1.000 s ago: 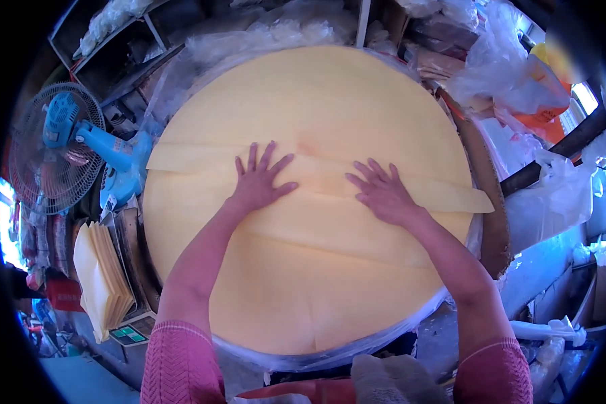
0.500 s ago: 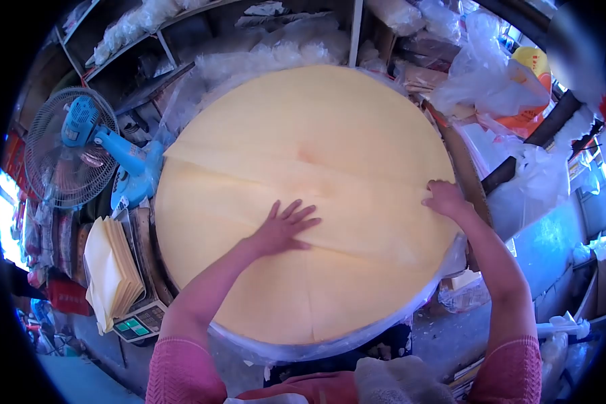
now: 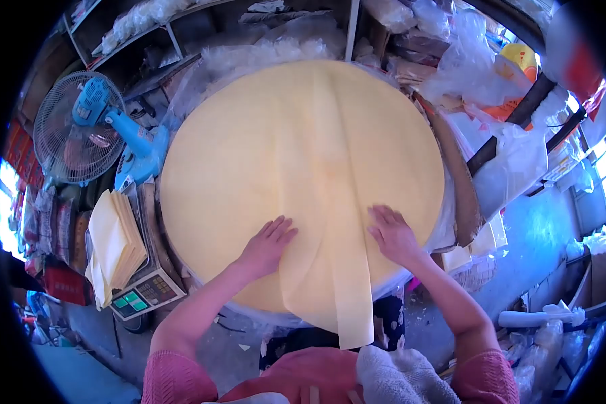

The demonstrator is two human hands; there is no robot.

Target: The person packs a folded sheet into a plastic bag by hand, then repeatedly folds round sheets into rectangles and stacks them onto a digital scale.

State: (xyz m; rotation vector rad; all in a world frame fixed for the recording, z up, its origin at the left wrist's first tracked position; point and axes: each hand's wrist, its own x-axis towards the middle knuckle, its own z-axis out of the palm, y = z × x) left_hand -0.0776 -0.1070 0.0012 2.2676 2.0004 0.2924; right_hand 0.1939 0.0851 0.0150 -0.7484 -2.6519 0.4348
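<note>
Pale yellow round sheets (image 3: 215,161) lie spread in a large disc before me. Down their middle runs a folded length of the same material (image 3: 320,222), its near end hanging over the front edge toward my body. My left hand (image 3: 268,248) is beside the left edge of this folded length, palm down, with its fingers apart. On the other side my right hand (image 3: 392,232) is palm down just right of the strip, fingers stretched forward. Neither hand holds anything.
A blue fan (image 3: 138,138) stands at the left. Below it, folded yellow sheets (image 3: 118,242) lie on a scale (image 3: 148,294). Clear plastic bags (image 3: 471,67) and a brown cardboard edge (image 3: 454,182) are at the right. Shelves (image 3: 175,40) with plastic-wrapped goods line the back.
The fold that ran crosswise now runs front to back, its end over the near edge. My right hand has come inward from the right rim and opened; my left hand has shifted slightly left.
</note>
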